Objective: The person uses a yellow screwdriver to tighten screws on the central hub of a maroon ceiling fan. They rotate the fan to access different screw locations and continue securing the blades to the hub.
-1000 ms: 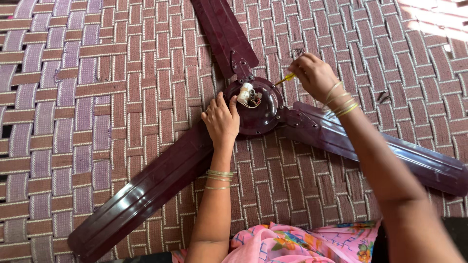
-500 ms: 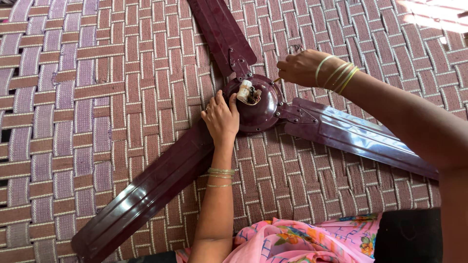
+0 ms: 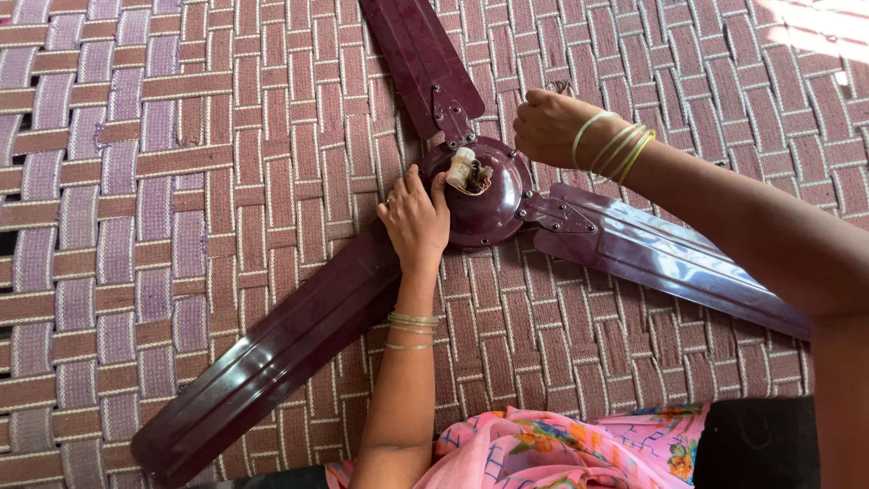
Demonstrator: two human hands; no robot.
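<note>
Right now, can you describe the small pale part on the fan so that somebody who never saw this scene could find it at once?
Start from the dark maroon three-blade ceiling fan lying on the woven pink and purple strap surface. Go to its round maroon motor hub, where the blades meet and the left hand rests on the rim. The small cream cylinder sits on the hub's top with wires beside it, the only pale piece on the fan.

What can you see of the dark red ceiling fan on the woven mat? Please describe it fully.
The ceiling fan lies flat on the woven mat. It looks like glossy maroon metal: a round motor hub with three long blades bolted on by brackets. A short whitish stub with wires stands at the hub's centre. The left hand rests on the hub's edge; the right hand is closed at its far rim.
</note>
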